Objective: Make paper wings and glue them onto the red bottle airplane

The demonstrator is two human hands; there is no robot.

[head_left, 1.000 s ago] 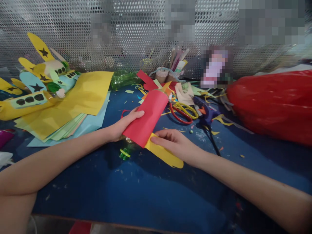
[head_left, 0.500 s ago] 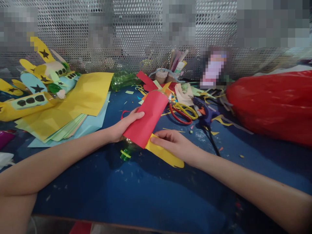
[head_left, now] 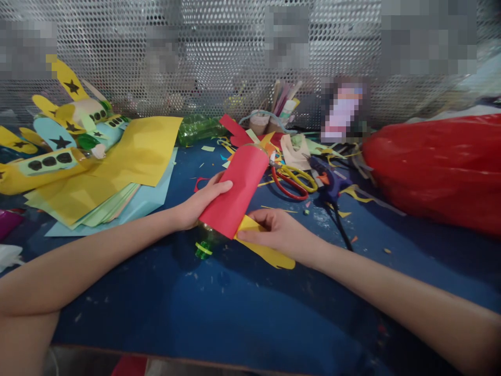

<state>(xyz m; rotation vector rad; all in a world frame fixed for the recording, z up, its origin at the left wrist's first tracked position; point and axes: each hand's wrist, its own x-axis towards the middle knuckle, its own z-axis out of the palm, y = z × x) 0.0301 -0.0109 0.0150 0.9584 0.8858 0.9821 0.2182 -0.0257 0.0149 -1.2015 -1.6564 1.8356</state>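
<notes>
A plastic bottle wrapped in red paper (head_left: 238, 190) lies tilted over the table, its green cap (head_left: 203, 249) toward me. My left hand (head_left: 203, 202) is closed around its left side, thumb on top of the red paper; the other fingers are hidden underneath. In my right hand (head_left: 276, 232) a rounded yellow paper strip (head_left: 270, 253) is pinched between thumb and fingers. The strip's inner end touches the lower right edge of the red wrap. Whether it is stuck there I cannot tell.
Beyond the bottle lie scissors (head_left: 293, 183) and a blue glue gun (head_left: 332, 180) among paper scraps. Coloured sheets (head_left: 144, 149) and decorated bottle planes (head_left: 50, 164) are at left, a green bottle (head_left: 199, 128) behind. A big red bag (head_left: 438, 167) bounds the right. Perforated metal stands at the back.
My right thumb has slid a little left along the yellow strip, closer to the red wrap. The bottle has shifted very slightly right; my left hand keeps its hold.
</notes>
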